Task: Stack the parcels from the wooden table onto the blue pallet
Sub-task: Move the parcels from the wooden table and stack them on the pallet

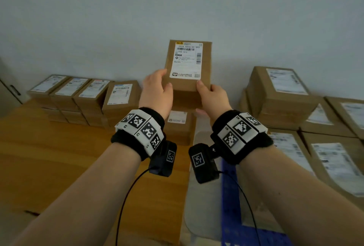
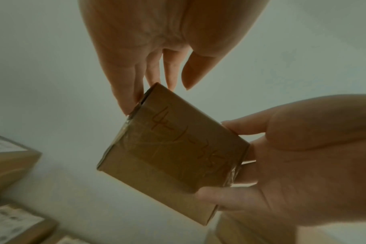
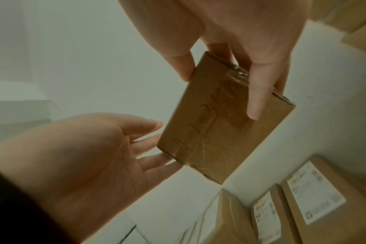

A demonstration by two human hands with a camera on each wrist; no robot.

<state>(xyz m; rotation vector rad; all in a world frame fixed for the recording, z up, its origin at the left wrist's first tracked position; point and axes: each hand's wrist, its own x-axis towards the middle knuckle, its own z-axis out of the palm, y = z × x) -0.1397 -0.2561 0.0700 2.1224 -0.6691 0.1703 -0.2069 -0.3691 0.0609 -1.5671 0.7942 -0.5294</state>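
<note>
I hold a brown cardboard parcel (image 1: 187,62) with a white shipping label up in the air, over the gap between the wooden table (image 1: 49,157) and the blue pallet (image 1: 230,196). My right hand (image 1: 212,97) grips its lower right corner, thumb on the label face and fingers behind. My left hand (image 1: 157,92) has straight fingers that touch the parcel's left edge. In the left wrist view the parcel (image 2: 171,153) shows its taped, handwritten back, with the left hand (image 2: 157,69) above it and the right hand (image 2: 293,156) beside it. The right wrist view shows the parcel (image 3: 219,128) pinched by the right hand (image 3: 240,41), the left hand (image 3: 94,156) flat at its corner.
Rows of stacked parcels (image 1: 88,95) line the table's far edge, and one more parcel (image 1: 178,125) sits at its right end. Several larger parcels (image 1: 285,92) lie stacked on the pallet at right. A strip of pale floor (image 1: 202,196) separates table and pallet. A grey wall stands behind.
</note>
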